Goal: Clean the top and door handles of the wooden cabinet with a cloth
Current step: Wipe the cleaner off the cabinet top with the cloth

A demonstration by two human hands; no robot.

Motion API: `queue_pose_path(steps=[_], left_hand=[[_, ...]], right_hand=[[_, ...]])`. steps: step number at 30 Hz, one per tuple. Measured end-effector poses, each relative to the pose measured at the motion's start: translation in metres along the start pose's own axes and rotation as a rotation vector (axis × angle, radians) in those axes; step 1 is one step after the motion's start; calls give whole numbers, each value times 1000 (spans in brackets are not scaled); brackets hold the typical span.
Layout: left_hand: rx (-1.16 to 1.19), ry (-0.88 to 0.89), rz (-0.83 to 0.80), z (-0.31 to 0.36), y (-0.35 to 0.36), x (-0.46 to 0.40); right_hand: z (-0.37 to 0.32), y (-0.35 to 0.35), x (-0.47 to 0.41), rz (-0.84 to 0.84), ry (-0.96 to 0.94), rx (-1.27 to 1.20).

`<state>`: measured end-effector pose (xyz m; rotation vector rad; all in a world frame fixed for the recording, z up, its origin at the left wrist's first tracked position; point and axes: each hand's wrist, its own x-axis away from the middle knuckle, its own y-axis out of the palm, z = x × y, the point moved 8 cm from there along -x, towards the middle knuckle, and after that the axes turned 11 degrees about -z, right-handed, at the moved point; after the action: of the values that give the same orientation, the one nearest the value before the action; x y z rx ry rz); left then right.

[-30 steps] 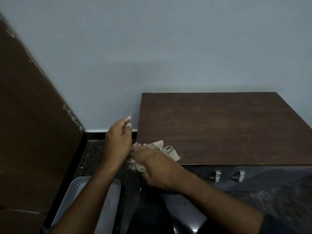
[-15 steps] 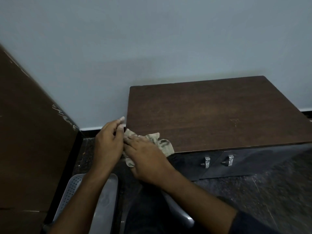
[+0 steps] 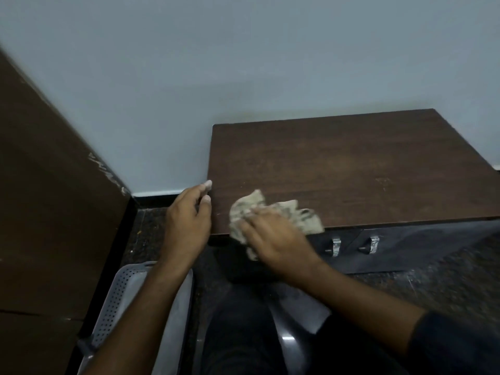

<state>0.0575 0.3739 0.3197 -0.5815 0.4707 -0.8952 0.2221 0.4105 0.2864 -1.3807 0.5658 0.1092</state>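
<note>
Right hand (image 3: 273,239) presses crumpled beige patterned cloth (image 3: 273,212) onto dark wooden cabinet top (image 3: 351,169), lower-centre frame. Left hand (image 3: 186,220) relaxed, empty, at cabinet's left edge. Advice: overlapping strokes rightward; metal door handles (image 3: 335,246) unwiped.

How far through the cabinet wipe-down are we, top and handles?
Done: nothing shows as finished. In hand: the right hand presses the cloth on the top's front-left corner, while the left hand rests at its left edge. Left: the rest of the top, probably, and both handles, which are untouched.
</note>
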Motion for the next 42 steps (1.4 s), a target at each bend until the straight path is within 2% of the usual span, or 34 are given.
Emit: queue_pose_path(steps=[3, 6, 8, 10, 16, 21, 24, 28, 35, 38, 42], left_hand=[[0, 24, -21, 6, 1, -3], [-54, 72, -26, 10, -4, -4], [-69, 94, -49, 16, 2, -4], [-76, 124, -71, 23, 12, -5], [-118, 240, -192, 47, 53, 0], [-239, 378, -320, 64, 82, 12], [-269, 371, -326, 59, 83, 18], [-289, 395, -325, 63, 90, 30], [-297, 461, -337, 89, 109, 37], [-313, 476, -335, 94, 112, 37], [-355, 422, -333, 93, 115, 28]], right_hand=[[-46, 11, -40, 0, -69, -111], [-50, 19, -49, -72, -86, -144], [-37, 19, -38, -202, -77, -176], [-15, 12, -23, -248, -32, -183], [76, -21, 49, -230, 146, -224], [67, -15, 25, -225, 233, -271], [50, -3, 12, -247, 160, -288], [68, -9, 36, -256, 98, -234], [153, -38, 116, -298, 310, -153], [140, -41, 108, -233, 364, -149], [74, -16, 53, -158, 194, -230]])
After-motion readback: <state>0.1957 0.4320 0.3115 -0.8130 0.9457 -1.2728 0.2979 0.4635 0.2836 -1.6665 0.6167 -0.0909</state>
